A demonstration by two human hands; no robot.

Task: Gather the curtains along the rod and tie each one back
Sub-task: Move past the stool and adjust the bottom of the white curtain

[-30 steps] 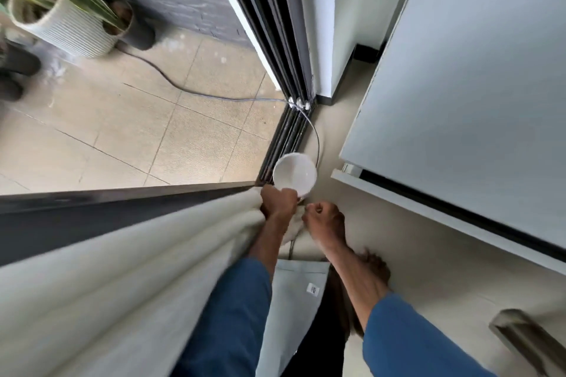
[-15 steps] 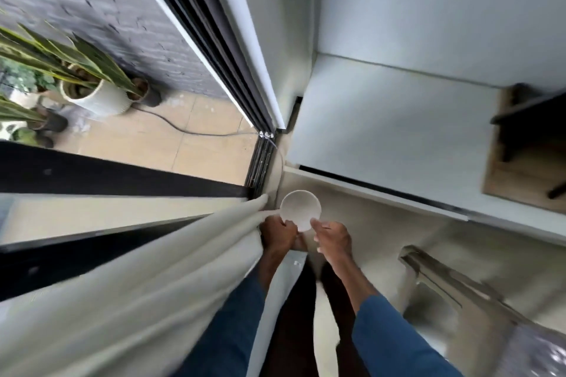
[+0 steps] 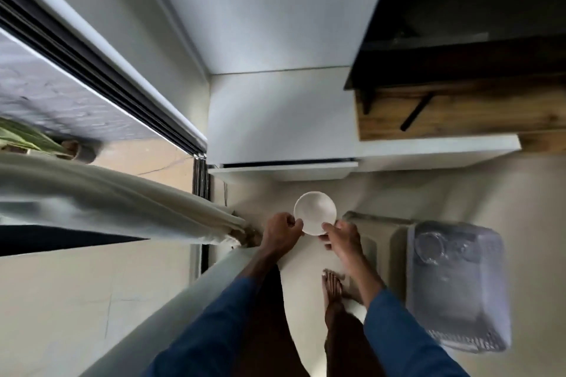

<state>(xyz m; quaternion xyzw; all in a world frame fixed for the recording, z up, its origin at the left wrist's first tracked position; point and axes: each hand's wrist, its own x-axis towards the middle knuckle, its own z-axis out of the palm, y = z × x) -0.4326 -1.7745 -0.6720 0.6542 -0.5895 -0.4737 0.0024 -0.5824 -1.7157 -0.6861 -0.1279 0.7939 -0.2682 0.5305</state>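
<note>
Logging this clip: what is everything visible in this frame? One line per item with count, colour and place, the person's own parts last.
curtain: one, cream, gathered, from the left edge to beside the left hand
round disc: one, white, centre, held at its lower rim
door track: one, dark, diagonal, upper left
plant: one, green, outside at the left edge, blurred
shelf: one, brown wood, upper right
plastic container: one, clear greyish, floor at right
sleeves: two, blue, bottom
foot: one, bare, between the arms
left hand: one, pinches the disc's lower-left rim
right hand: one, pinches the disc's lower-right rim
</note>
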